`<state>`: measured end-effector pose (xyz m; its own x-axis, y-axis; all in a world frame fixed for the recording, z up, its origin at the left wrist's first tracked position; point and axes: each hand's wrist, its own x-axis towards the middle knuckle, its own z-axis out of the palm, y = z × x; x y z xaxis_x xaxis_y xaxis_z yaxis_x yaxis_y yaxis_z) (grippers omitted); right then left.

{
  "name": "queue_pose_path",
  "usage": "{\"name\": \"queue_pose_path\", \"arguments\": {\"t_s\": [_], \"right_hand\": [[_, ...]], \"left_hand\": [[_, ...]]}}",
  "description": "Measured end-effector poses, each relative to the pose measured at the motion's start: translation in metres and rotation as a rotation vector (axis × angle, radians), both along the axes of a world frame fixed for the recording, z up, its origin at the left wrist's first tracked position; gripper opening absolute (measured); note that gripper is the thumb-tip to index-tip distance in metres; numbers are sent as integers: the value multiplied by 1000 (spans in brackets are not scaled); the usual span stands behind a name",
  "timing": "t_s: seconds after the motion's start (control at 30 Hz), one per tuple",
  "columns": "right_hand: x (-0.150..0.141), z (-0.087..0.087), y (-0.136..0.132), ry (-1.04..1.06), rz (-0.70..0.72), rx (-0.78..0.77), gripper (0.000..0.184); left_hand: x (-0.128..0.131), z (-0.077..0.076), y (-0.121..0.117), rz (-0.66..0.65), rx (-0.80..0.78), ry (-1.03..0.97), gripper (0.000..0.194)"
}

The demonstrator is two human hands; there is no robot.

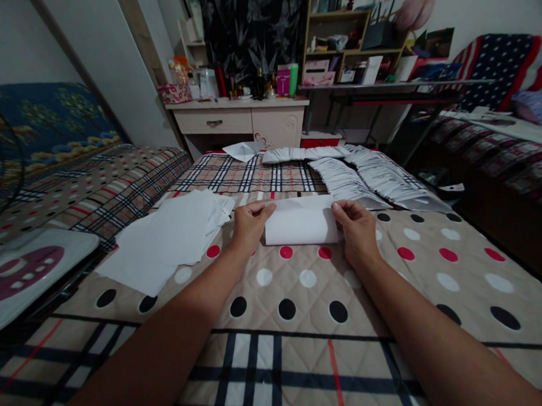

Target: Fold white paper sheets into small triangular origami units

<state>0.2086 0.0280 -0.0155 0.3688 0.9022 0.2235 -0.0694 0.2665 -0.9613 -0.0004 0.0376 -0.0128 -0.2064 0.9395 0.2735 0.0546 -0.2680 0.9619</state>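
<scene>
A white sheet of paper [300, 224], bent over into a curved fold, lies on the bedspread in front of me. My left hand [250, 224] pinches its upper left corner between thumb and fingers. At the upper right corner my right hand [355, 223] grips the same sheet in a similar pinch. To the left, a loose stack of flat white sheets [163, 237] is spread out unevenly. Beyond and to the right lie rows of folded white papers [343, 180], overlapping one another in long lines.
A quilted bedspread [309, 314] with dots and plaid bands covers the surface. One white paper [243, 151] sits at the far edge. A white and purple lidded item [31, 273] stands at left. Behind are a dresser [215, 120] and a shelf unit [341, 39].
</scene>
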Motion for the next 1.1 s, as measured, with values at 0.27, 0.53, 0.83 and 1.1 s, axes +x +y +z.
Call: {"name": "queue_pose_path", "arguments": {"t_s": [0.27, 0.53, 0.83, 1.1], "right_hand": [[2, -4, 3, 41, 1, -6, 29], [2, -5, 2, 20, 36, -25, 22], [-1, 2, -1, -9, -63, -67, 17], [-1, -2, 2, 34, 25, -41, 23]], "left_hand": [[0, -1, 0, 11, 25, 39, 25], [2, -1, 0, 32, -9, -124, 25], [-1, -4, 3, -4, -85, -280, 36], [-3, -5, 5, 11, -109, -314, 42]]}}
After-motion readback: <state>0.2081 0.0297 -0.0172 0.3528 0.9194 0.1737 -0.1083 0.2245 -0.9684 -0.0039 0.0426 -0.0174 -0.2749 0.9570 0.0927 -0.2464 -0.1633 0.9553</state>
